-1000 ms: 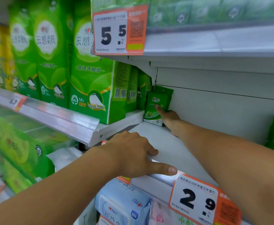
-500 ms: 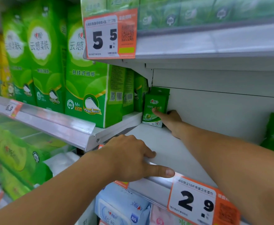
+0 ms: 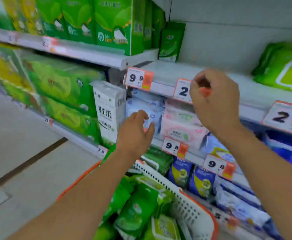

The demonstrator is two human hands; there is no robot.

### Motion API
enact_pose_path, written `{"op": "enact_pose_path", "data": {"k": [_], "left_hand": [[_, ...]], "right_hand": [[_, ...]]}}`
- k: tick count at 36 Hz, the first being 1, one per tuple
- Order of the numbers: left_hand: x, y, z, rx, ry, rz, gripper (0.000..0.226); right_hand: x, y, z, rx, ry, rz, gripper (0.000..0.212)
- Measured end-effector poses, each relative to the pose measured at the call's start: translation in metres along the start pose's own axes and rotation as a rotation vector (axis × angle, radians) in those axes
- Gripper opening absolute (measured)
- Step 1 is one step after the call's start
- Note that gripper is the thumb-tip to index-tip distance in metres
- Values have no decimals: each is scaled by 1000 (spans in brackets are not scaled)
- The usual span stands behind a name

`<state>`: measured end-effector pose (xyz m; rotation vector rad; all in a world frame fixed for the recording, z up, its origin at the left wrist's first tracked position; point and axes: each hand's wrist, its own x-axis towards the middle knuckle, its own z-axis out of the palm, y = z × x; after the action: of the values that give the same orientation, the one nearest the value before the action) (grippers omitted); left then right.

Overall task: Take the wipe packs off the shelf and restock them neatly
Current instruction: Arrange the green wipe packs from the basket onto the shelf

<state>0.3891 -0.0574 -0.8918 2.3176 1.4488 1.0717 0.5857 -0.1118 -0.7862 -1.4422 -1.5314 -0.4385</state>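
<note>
Green is the small wipe pack [image 3: 172, 41] standing upright at the back left corner of the white shelf [image 3: 176, 73], at about twelve o'clock from your hands, touching the tall green tissue boxes [image 3: 114, 25] on its left. At two o'clock a larger green wipe pack [image 3: 282, 66] lies flat on the same shelf, well apart from the small one.

Your right hand [image 3: 216, 103] hangs in front of the shelf's front edge, over the "2" price tag [image 3: 183, 90], with its fingers loosely curled and nothing in them. Your left hand [image 3: 135, 134] sits lower, at about nine o'clock from the right, fingers relaxed and slightly bent in front of the pale blue packs [image 3: 145, 108] one level down; motion blur hides whether it touches them.

Below your forearms, at six o'clock, a white basket [image 3: 185, 203] with an orange rim holds several green wipe packs [image 3: 136, 213] piled loosely on one another.
</note>
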Motion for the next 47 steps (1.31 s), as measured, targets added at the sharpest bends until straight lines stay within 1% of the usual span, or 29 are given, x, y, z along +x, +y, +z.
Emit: {"op": "enact_pose_path", "data": {"k": [1, 2, 3, 4, 5, 6, 7, 8, 9, 10, 11, 13, 15, 16, 17, 18, 20, 21, 24, 26, 27, 29, 31, 33, 36, 38, 41, 43, 47], "left_hand": [[-33, -12, 11, 19, -173, -144, 34], [-66, -23, 20, 72, -335, -260, 40], [-97, -34, 26, 146, -451, -341, 48], [-124, -43, 30, 244, -533, -378, 56], [-147, -48, 31, 347, -601, -367, 64], [-164, -51, 30, 419, -651, -315, 71], [-177, -51, 29, 460, -679, -242, 77], [-184, -51, 25, 483, -691, -182, 83], [-190, -51, 20, 497, -681, -140, 89], [-193, -52, 15, 512, -647, -117, 93], [-195, -57, 10, 534, -596, -117, 97], [-201, -71, 2, 535, -523, -234, 106], [-204, -85, -7, 367, -519, -483, 117], [-204, -93, -10, 280, -526, -587, 119], [-204, -99, -12, 247, -550, -644, 116], [-204, -104, -14, 279, -591, -649, 108], [-204, -108, -14, 366, -644, -602, 94], [-204, -109, -12, 389, -647, -586, 93], [-204, -104, -6, 469, -613, -523, 88], [-204, -97, -1, 473, -622, -470, 75], [-205, -95, 2, 458, -638, -453, 66], [-203, -91, 6, 373, -652, -503, 53], [-201, -87, 6, 229, -638, -601, 49], [-198, -86, 4, 111, -609, -651, 49], [-197, -81, -5, 33, -547, -663, 52], [-198, -79, -12, -44, -477, -688, 51], [-198, -75, -25, -110, -317, -722, 35], [-197, -73, -34, -129, -232, -747, 29], [-200, -80, -42, -111, -239, -792, 30]], "right_hand": [[-41, -7, 4, 62, -54, 53, 10], [-81, -12, 12, 120, -190, 133, 9], [-120, -11, 27, 155, -384, 231, 8], [-156, -10, 41, 139, -626, 334, 8], [-188, -8, 53, 90, -865, 419, 21], [-218, -8, 59, 22, -1058, 475, 45], [-244, -6, 62, -4, -1148, 528, 69], [-266, -6, 61, 1, -1159, 578, 87], [-286, -5, 60, 24, -1138, 602, 97], [-300, -6, 59, 44, -1118, 619, 101], [-313, -6, 60, 87, -1082, 672, 98], [-320, -8, 65, 155, -903, 920, 74], [-319, -10, 74, 152, -801, 1144, 60], [-318, -9, 80, 157, -824, 1202, 60], [-317, -11, 85, 175, -859, 1270, 62], [-316, -15, 89, 204, -889, 1340, 62], [-318, -22, 95, 258, -890, 1448, 60], [-320, -26, 98, 253, -881, 1474, 61], [-334, -34, 112, 296, -753, 1516, 76], [-338, -44, 118, 366, -659, 1590, 91], [-337, -50, 118, 377, -630, 1605, 92], [-337, -61, 119, 343, -558, 1624, 87], [-342, -67, 121, 373, -475, 1687, 82], [-346, -72, 121, 476, -387, 1758, 75], [-347, -79, 124, 569, -443, 1765, 53], [-344, -85, 124, 511, -527, 1668, 51], [-338, -89, 115, 481, -566, 1517, 44], [-335, -88, 103, 458, -583, 1469, 38], [-340, -82, 90, 405, -599, 1243, 34]]}}
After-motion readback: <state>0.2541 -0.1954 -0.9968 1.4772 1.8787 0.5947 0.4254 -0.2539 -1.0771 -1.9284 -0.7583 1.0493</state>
